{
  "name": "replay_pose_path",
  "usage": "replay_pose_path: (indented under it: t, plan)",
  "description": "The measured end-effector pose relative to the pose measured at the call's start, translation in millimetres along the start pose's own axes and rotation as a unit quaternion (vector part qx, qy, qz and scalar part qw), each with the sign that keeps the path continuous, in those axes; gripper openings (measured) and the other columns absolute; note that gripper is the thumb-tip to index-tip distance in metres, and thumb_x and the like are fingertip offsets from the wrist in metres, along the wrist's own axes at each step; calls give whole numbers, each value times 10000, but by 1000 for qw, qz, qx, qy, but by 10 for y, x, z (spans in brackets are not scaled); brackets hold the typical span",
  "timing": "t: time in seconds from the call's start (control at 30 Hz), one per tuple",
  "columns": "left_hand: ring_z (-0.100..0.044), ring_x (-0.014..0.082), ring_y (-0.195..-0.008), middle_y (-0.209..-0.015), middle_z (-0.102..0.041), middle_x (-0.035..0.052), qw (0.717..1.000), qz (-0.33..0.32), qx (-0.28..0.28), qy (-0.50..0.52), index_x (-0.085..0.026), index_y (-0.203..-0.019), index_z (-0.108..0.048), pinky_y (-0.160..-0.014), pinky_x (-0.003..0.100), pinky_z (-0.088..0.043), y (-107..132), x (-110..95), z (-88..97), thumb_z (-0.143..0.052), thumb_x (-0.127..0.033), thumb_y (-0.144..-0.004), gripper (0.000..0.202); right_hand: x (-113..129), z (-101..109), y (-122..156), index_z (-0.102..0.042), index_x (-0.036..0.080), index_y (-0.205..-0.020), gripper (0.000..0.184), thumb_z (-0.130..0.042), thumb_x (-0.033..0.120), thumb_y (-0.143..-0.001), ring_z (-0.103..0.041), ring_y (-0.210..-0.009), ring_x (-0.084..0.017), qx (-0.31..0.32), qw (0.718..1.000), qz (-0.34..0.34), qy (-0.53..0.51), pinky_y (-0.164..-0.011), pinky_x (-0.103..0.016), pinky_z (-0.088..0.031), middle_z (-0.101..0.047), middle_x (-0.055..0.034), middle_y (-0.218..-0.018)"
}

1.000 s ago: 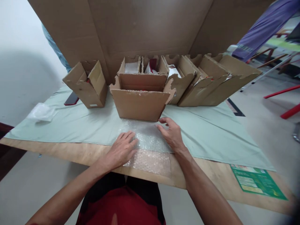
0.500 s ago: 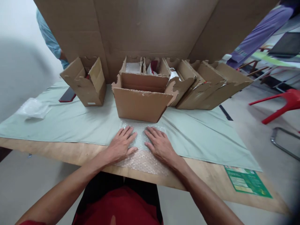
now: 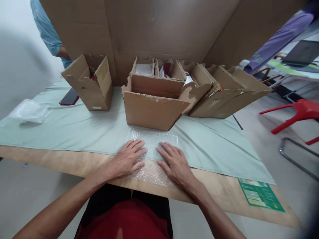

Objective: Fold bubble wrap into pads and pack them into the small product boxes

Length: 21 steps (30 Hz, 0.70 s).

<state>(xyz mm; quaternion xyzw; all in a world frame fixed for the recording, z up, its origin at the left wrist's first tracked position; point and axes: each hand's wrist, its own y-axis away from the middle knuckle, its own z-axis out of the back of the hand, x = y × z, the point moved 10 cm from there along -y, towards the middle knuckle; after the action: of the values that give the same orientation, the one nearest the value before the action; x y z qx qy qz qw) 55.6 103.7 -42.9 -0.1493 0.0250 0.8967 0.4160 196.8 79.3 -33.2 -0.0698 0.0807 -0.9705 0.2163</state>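
The bubble wrap sheet point(image 3: 152, 146) lies flat on the desk point(image 3: 82, 162), its long axis running from the near edge toward the open cardboard box point(image 3: 153, 106). The left hand point(image 3: 126, 159) and right hand point(image 3: 175, 164) press on its near half, palms down, fingers spread, gripping nothing.

Both hands lie flat, palms down, side by side with a narrow gap between them. The left hand point(image 3: 126, 159) has its fingers point(image 3: 136, 146) stretched forward and slightly spread, and the right hand point(image 3: 175, 163) mirrors it, gripping nothing. The bare left forearm point(image 3: 74, 199) and right forearm point(image 3: 211, 212) angle in from below, converging toward the wrists.
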Motion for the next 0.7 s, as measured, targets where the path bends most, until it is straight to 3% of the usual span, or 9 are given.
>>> replay_pose_path:
  t: [0.1,0.17,0.3,0.4,0.53,0.63,0.7]
  plan:
    - [-335,313,-1528,-1606,-440,132,1000,15,-19,15,-204,-1420,-544,-1233,542,-328,174,134,62,-599,-365,-979,472,-421,154,371,-623,175,-1328,360,-486,328,-1032,-591,-1309,-331,-63,996,-58,32,-976,-504,-516,-626,-148,-1434]
    - [-345,311,-1523,-1585,-467,139,999,18,-40,28,-194,-1378,-579,-1226,546,-350,288,178,131,-595,-318,-976,421,-561,290,664,-639,181,-1283,317,-471,287,-1035,-632,-1256,-311,-101,993,-55,34,-933,-471,-536,-682,-144,-1349]
    - [-395,299,-1493,-1521,-542,131,996,-11,-60,61,-199,-1306,-625,-1208,553,-388,343,100,187,-579,-272,-972,344,-430,372,960,-646,203,-1299,354,-453,155,-1006,-645,-1238,-267,-83,997,0,-4,-925,-429,-553,-667,-144,-1365]
    - [-440,311,-1459,-1489,-567,137,996,-26,-53,73,-197,-1284,-640,-1193,568,-400,267,26,146,-607,-282,-953,344,-228,308,864,-683,240,-1268,387,-470,107,-974,-619,-1282,-271,-64,997,27,-46,-935,-450,-562,-650,-133,-1398]
    - [-453,329,-1445,-1478,-574,154,995,-10,-33,89,-186,-1317,-629,-1196,589,-378,223,46,130,-638,-393,-941,430,-114,316,596,-744,243,-1092,293,-504,115,-981,-627,-1278,-277,-115,986,22,-116,-953,-464,-563,-695,-115,-1335]
    - [-426,347,-1466,-1522,-537,149,989,9,3,145,-199,-1441,-537,-1215,594,-348,317,125,183,-696,-563,-871,695,-240,380,504,-729,247,-1071,262,-490,166,-1003,-651,-1239,-252,-149,960,-54,-232,-1005,-449,-545,-704,-91,-1317]
    - [-413,355,-1475,-1571,-485,135,982,27,25,187,-231,-1515,-456,-1203,577,-375,401,189,234,-747,-630,-793,875,-409,356,520,-722,250,-1061,229,-500,236,-1009,-679,-1181,-239,-150,921,-140,-332,-994,-412,-553,-722,-76,-1268]
